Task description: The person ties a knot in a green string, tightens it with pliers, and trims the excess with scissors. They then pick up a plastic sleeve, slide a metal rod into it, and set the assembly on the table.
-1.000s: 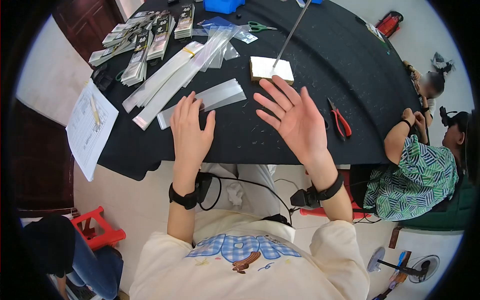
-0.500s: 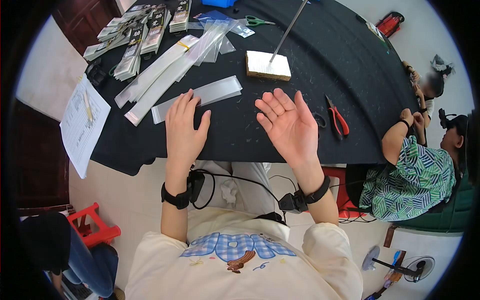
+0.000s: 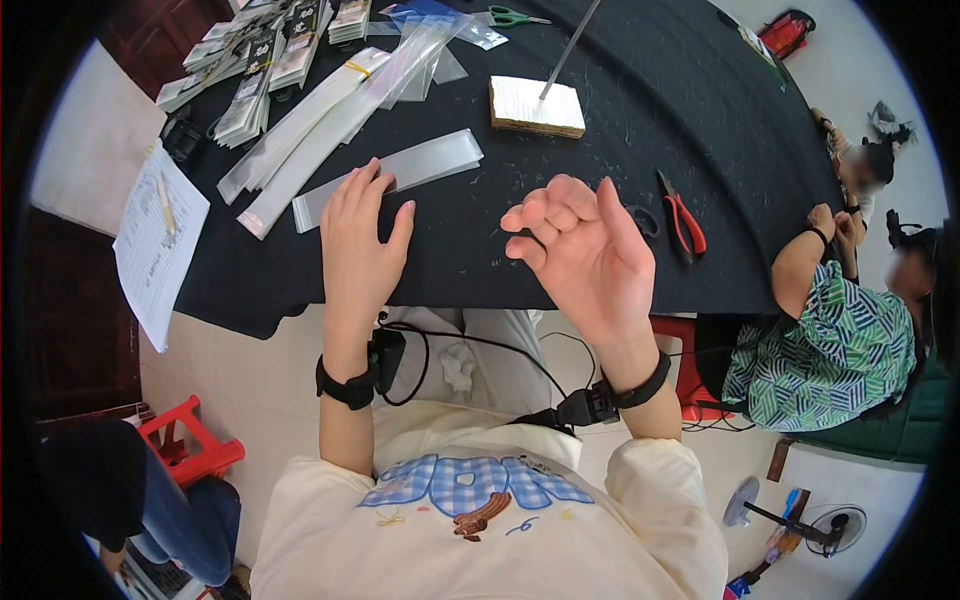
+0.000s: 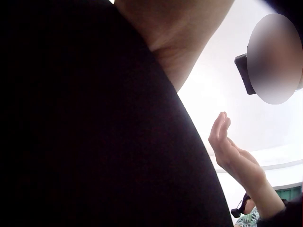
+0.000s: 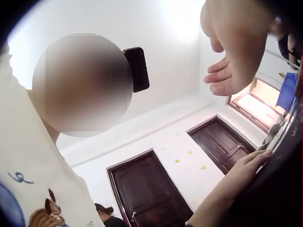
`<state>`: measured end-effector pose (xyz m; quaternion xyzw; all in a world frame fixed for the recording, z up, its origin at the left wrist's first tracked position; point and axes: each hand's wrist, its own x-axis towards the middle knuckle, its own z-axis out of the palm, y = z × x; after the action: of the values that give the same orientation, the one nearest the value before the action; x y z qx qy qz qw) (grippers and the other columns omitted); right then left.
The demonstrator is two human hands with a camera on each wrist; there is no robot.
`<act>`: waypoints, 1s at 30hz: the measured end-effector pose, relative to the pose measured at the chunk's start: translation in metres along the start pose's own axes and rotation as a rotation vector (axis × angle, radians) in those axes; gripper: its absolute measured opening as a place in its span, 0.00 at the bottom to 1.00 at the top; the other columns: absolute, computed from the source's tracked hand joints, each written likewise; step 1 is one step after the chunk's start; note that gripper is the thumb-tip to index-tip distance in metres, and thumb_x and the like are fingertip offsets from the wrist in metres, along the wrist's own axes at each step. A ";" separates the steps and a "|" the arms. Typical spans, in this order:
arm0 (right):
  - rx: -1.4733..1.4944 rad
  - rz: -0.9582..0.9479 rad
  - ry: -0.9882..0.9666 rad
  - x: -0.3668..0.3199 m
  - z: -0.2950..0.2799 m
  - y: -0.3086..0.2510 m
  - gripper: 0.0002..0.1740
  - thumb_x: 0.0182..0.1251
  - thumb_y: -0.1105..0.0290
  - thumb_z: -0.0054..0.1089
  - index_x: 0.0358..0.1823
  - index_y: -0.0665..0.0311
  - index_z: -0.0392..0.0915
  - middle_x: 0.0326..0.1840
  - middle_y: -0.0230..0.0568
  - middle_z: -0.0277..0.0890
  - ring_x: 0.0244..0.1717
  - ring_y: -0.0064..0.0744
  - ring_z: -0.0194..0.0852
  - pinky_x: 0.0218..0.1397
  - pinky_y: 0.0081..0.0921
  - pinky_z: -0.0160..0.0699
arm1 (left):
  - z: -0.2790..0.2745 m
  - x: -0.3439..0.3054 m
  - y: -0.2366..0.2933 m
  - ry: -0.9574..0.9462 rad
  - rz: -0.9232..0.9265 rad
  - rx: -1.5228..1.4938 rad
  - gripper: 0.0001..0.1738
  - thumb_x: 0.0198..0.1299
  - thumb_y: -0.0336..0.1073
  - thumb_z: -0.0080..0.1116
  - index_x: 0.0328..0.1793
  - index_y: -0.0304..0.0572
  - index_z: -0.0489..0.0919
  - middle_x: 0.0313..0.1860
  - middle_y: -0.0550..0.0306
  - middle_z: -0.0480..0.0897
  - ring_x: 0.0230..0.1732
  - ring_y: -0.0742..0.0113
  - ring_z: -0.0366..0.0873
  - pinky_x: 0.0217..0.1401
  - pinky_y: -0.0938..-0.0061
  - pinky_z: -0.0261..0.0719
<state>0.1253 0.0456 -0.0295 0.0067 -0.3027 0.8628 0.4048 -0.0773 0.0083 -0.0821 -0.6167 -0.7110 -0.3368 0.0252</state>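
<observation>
My left hand lies palm down at the table's near side, fingers extended, fingertips at the lower edge of a flat stack of clear sleeves; whether they touch it I cannot tell. My right hand is palm up with fingers loosely bent, holding nothing. Beyond it stands a white-topped block with a thin metal rod rising from it. Red-handled pliers lie to its right, beside dark scissors partly behind the thumb. The right wrist view shows the left hand low on the right.
Long clear sleeves with a yellow band lie at the left, below bundles of printed packets. Green scissors are at the back. A written sheet hangs over the left edge. Another person sits at the right.
The right hand's fingers, nearly straight and spread a second ago, have bent inward. The left hand has kept its pose by the sleeves. The head view has shifted slightly.
</observation>
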 end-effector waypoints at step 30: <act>-1.734 0.043 0.723 -0.003 -0.035 -0.168 0.17 0.57 0.66 0.57 0.47 0.66 0.75 0.45 0.38 0.76 0.46 0.27 0.71 0.50 0.22 0.66 | -0.003 0.004 0.008 -0.013 0.031 -0.067 0.16 0.55 0.30 0.53 0.50 0.33 0.74 0.56 0.48 0.73 0.58 0.54 0.68 0.61 0.67 0.64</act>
<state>0.2539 0.1440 0.0276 -0.5713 -0.6957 0.2933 0.3218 -0.0727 0.0103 -0.0742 -0.6302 -0.6900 -0.3560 0.0052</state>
